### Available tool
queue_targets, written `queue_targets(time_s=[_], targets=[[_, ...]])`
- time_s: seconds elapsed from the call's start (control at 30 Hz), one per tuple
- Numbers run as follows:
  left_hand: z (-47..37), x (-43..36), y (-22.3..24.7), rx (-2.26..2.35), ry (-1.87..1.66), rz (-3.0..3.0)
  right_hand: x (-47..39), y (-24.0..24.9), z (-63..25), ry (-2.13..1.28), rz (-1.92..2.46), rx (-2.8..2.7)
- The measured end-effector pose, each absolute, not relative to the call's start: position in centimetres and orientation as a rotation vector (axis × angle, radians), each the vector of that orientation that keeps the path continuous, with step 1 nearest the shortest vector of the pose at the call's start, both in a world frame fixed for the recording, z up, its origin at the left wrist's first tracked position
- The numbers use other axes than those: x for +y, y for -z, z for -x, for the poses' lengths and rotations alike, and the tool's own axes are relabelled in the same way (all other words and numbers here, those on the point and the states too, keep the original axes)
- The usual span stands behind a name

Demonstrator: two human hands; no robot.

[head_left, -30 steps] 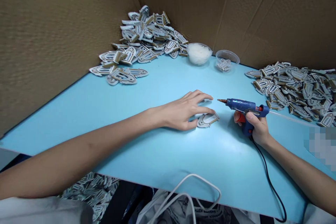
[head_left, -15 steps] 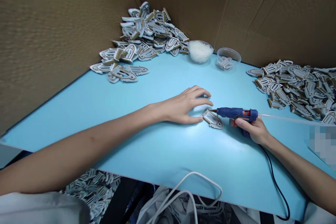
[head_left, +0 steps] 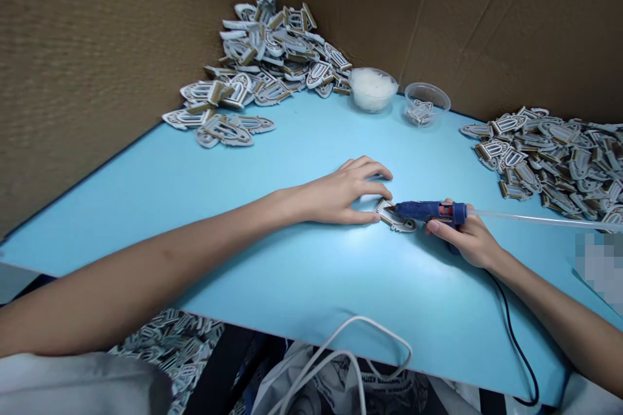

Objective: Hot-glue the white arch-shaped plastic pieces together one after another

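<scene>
A small white and gold-brown arched piece [head_left: 402, 225] lies on the blue table in front of me. My left hand [head_left: 348, 194] has its thumb and index fingertip at the piece's left end, pinching it, while the other fingers are curved and spread. In my right hand [head_left: 464, 237] is a blue hot glue gun [head_left: 421, 210], fingers wrapped round its handle. The nozzle points left and down onto the piece, partly covering it. A clear glue stick [head_left: 530, 218] runs out of the gun's back end.
Piles of similar arched pieces lie at the back left [head_left: 272, 58] and right [head_left: 569, 155]. A tub of white bits [head_left: 372, 91] and a clear tub [head_left: 427, 107] with small parts stand behind. A black cord [head_left: 511, 331] and white cable [head_left: 360, 319] cross the front. Cardboard walls [head_left: 341, 0] enclose the table.
The glue gun has shifted slightly left and tipped lower, its nozzle now over the piece. My left index finger has drawn in a little toward the thumb.
</scene>
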State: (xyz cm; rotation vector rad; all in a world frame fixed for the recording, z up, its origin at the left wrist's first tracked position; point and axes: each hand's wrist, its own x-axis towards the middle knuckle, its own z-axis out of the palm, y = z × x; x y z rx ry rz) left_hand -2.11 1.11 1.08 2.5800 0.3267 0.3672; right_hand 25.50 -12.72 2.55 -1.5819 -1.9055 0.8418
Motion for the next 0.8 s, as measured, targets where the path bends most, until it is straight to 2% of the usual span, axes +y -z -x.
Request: queue_targets(time_s=[0.8], targets=[[2.13,1.56,-0.45,0.281,-0.416,-2.525,-12.77,-3.13,-25.05,-0.865,1.622,-1.926]])
